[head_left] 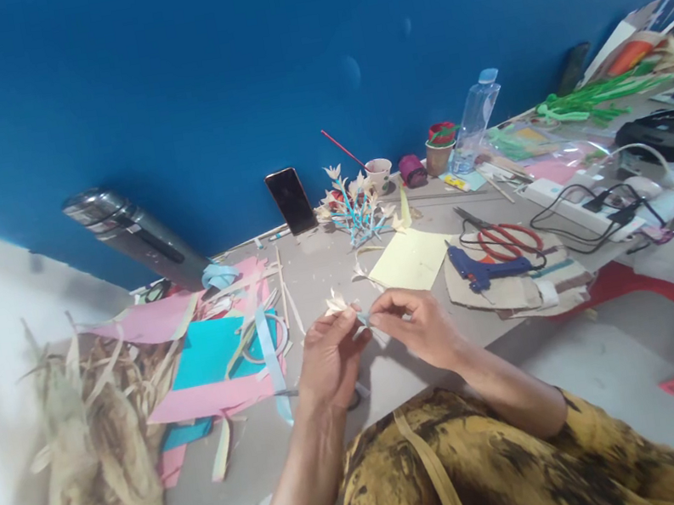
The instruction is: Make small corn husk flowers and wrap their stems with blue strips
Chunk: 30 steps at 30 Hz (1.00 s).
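Note:
Between finger and thumb, my left hand (333, 348) holds a small cream-coloured handmade flower (337, 302) over the table's front part. Its petals look like dried corn husk and point away from me. My right hand (417, 325) is closed in a pinch beside it, at the light-blue stem (363, 318) below the petals. The fingers partly cover this stem. Beyond my hands stands a bunch of similar cream flowers (356, 210) on blue stems. A loose pale flower (359, 269) lies close to a light-yellow paper sheet (412, 259).
Dried husks (100, 439) and pink and blue paper (205, 354) cover the left side, near a steel flask (137, 238). A phone (291, 202) leans on the wall. At right lie a blue glue gun (485, 268), red-handled scissors (509, 241) and a power strip (575, 206) with cables.

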Tool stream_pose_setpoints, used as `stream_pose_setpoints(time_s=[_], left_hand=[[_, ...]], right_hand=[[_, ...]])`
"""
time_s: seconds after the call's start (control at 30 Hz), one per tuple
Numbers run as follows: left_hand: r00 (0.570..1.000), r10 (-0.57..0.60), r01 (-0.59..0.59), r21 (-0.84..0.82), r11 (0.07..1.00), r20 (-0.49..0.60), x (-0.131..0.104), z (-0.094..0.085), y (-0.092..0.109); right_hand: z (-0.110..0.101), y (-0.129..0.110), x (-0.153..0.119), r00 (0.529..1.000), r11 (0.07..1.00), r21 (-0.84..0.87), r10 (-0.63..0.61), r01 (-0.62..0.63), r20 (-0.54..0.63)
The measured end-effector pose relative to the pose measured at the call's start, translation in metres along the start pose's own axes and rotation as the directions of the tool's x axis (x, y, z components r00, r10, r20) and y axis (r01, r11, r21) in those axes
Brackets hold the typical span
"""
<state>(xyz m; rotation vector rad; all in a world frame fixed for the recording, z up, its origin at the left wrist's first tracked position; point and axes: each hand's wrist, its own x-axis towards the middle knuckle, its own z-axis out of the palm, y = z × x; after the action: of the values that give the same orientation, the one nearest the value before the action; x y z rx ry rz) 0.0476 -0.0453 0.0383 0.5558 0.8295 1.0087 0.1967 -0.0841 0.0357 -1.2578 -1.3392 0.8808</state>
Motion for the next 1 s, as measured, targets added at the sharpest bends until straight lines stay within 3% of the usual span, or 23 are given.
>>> stream_pose_setpoints(time_s=[0.13,0.23,0.37,0.47,0.63,1.0], left_hand=[[0.993,0.112,-0.106,0.112,0.988,-0.045,-0.002,0.004,-0.002],[0.974,0.214,-0.196,0.199,0.96,-0.076,-0.003,0.006,-0.004],[0.954,0.277,-0.245,0.231,0.941,-0.114,-0.001,0.006,-0.008],[0.947,0.289,-0.256,0.21,0.944,-0.142,0.001,0.008,-0.009],[0.947,0.262,-0.237,0.149,0.96,-0.184,0.003,0.014,-0.008],[0.967,0.187,-0.188,0.009,0.982,-0.171,0.011,0.011,-0.006]], right_hand=[[0.002,0.002,-0.004,0.997,0.995,-0.076,-0.063,0.059,-0.044],[0.004,0.003,-0.005,0.979,0.964,-0.19,-0.198,0.186,-0.046],[0.009,0.009,-0.004,0.894,0.795,-0.458,-0.448,0.398,-0.001],[0.015,0.012,-0.003,0.843,0.641,-0.635,-0.536,0.431,0.031],[0.022,0.011,-0.004,0.85,0.547,-0.747,-0.525,0.378,0.045],[0.026,0.015,-0.006,0.874,0.589,-0.743,-0.486,0.318,-0.011]])
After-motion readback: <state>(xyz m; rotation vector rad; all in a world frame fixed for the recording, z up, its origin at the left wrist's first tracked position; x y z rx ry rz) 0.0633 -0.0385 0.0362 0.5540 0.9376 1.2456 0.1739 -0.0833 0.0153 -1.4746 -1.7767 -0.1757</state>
